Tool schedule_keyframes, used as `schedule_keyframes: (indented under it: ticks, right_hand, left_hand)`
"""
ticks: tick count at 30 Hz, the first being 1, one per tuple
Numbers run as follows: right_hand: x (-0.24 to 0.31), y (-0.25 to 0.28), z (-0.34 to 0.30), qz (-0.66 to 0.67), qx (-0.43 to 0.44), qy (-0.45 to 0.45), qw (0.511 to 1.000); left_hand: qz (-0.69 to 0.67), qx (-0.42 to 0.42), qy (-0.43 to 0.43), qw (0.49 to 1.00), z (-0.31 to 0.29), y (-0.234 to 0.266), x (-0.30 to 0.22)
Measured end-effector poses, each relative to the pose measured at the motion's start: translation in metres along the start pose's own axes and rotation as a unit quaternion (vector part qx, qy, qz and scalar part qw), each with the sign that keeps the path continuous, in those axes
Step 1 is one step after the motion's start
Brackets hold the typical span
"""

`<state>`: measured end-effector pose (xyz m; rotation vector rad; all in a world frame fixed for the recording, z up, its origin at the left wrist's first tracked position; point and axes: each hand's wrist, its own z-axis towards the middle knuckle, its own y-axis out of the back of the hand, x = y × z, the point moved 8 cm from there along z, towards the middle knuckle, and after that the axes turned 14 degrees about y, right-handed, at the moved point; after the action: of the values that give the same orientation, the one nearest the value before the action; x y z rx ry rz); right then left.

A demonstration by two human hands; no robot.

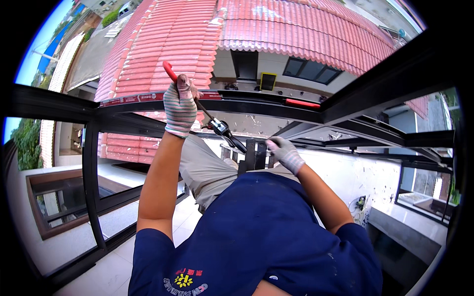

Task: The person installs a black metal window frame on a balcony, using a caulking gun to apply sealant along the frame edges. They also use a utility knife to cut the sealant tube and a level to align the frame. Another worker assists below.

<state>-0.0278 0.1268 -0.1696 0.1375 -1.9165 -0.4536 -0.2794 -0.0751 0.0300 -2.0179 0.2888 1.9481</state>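
Observation:
My left hand, in a striped, pink-stained work glove, is raised at the dark window frame and closed round a long tool. A red hooked end sticks out above the fist. Below it, a thin dark bar runs down to the tool's black-and-silver body and black handle, which hang over my lap. My right hand, gloved too, is held lower on the right with its fingers curled in. It is close to some upright black slats; whether it touches them or holds anything small is hidden.
A red bar lies along the frame's rail. Dark frame members slope across the right, and glazed panels stand at left. Beyond the opening are a red tiled roof and a yard below. A small green-and-black item lies at right.

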Motion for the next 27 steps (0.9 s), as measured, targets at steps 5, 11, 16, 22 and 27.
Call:
schedule_keyframes:
  ticks: [5,11,16,22,27]
  right_hand:
    - [-0.064,0.029,-0.017,0.088,-0.070,0.040,0.993]
    - [-0.077,0.050,-0.011,0.091,-0.104,0.071,0.988]
    - [-0.068,0.074,-0.012,0.118,-0.099,0.093,0.984]
    - [-0.042,0.085,-0.029,0.073,-0.060,0.118,0.988]
    - [-0.033,0.087,-0.027,0.049,-0.049,0.153,0.986]
  left_hand:
    - [0.028,-0.076,-0.041,0.996,0.015,0.037,0.002]
    - [-0.019,-0.163,-0.081,0.983,0.028,0.065,0.001]
    - [-0.048,-0.304,-0.129,0.943,0.037,0.097,-0.039]
    - [0.090,-0.402,-0.159,0.898,0.012,0.155,-0.069]
    - [0.100,-0.466,-0.212,0.853,0.000,0.206,-0.070]
